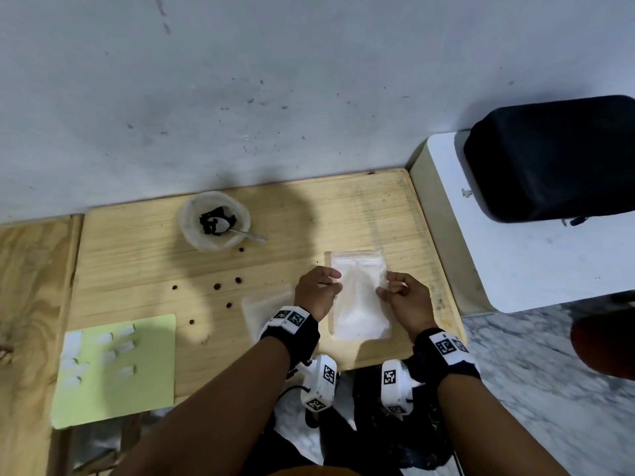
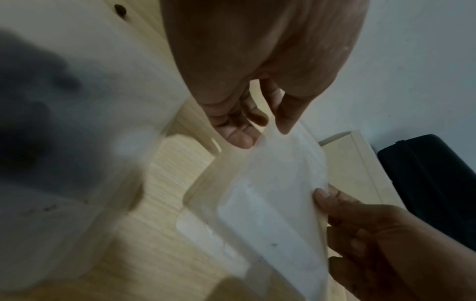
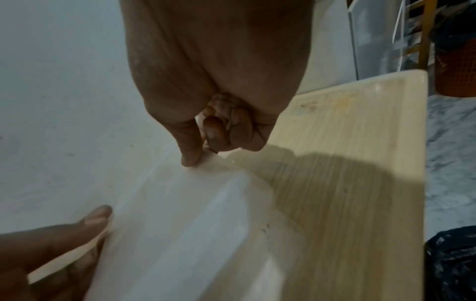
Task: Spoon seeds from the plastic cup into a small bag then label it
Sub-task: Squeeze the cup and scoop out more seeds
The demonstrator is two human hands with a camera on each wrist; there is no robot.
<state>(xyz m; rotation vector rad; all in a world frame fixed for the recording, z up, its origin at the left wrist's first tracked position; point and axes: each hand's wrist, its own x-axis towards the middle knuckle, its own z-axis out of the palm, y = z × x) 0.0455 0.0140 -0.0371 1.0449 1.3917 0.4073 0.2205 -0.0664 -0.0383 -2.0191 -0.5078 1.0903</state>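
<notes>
A small translucent zip bag (image 1: pixel 360 297) is held just above the wooden table (image 1: pixel 292 218), its zip end pointing away from me. My left hand (image 1: pixel 318 290) pinches its left edge between thumb and fingers (image 2: pixel 268 130). My right hand (image 1: pixel 405 297) pinches the right edge (image 3: pixel 195 156). The bag (image 2: pixel 273 193) looks empty. The plastic cup (image 1: pixel 213 220) stands at the back left with dark seeds and a white spoon (image 1: pixel 240 232) in it. Several seeds (image 1: pixel 217 286) lie loose on the table.
A second flat bag (image 1: pixel 264 304) lies left of my left wrist. A green sheet (image 1: pixel 144 383) with white labels (image 1: pixel 125 371) lies at the front left. A white stool with a black bag (image 1: pixel 556 159) stands to the right. The wall is close behind the table.
</notes>
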